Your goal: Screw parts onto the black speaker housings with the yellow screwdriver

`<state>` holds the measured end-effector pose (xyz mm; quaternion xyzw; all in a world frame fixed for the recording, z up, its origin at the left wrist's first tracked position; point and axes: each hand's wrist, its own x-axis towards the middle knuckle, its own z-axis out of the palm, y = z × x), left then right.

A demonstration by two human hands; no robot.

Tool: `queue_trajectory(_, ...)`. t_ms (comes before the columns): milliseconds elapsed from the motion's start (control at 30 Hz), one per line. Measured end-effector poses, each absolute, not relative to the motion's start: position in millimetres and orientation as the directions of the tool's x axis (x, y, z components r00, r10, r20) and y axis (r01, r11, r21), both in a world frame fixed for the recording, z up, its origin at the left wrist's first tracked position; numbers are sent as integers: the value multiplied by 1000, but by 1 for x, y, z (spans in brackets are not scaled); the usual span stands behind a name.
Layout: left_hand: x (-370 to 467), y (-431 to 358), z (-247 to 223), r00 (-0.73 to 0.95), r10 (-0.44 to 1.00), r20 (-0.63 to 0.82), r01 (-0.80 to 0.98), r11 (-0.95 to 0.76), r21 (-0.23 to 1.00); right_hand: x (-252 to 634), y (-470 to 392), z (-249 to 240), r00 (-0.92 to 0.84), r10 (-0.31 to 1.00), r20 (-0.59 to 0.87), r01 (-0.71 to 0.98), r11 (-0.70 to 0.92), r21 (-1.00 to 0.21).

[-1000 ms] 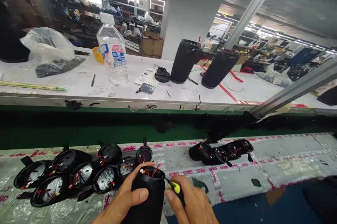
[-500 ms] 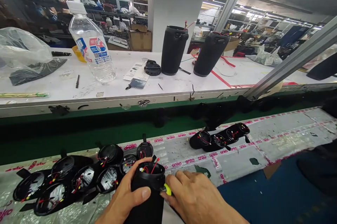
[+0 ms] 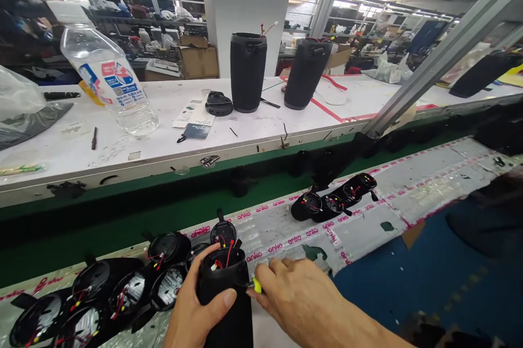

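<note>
The bare left hand (image 3: pixel 191 304) is observed in a curved clasp, index finger extended upward, thumb angled across towards the person's right. The bare right hand (image 3: pixel 296 293) presents its back upward, fingers curled inward in a closed grip. I note the bare right forearm (image 3: pixel 368 325) sloping from the right; hands near, not touching.

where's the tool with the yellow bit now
In the head view, low centre, the tool is in the right hand, at the right side of the black cylinder that the left hand holds.
</note>
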<state>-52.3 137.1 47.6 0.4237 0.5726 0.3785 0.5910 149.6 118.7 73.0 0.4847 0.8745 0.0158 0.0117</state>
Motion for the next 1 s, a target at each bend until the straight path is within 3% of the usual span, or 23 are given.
queue_trajectory(333,-50,138,55,-43,966,-253,360,251,898,144,117,81,-589,807,47,805,580,129)
queue_trajectory(600,-48,138,54,-84,973,-213,422,229,877,142,116,72,-590,807,-27,803,589,93)
queue_trajectory(700,-49,142,50,-54,955,-292,314,294,903,142,123,68,-551,834,28,834,550,49)
queue_trajectory(867,-48,146,40,135,883,-450,-149,467,872,153,135,71,-470,874,122,869,482,-107)
queue_trajectory(1000,-52,147,32,237,842,-484,-190,529,827,161,136,76,-496,864,85,863,502,-61)
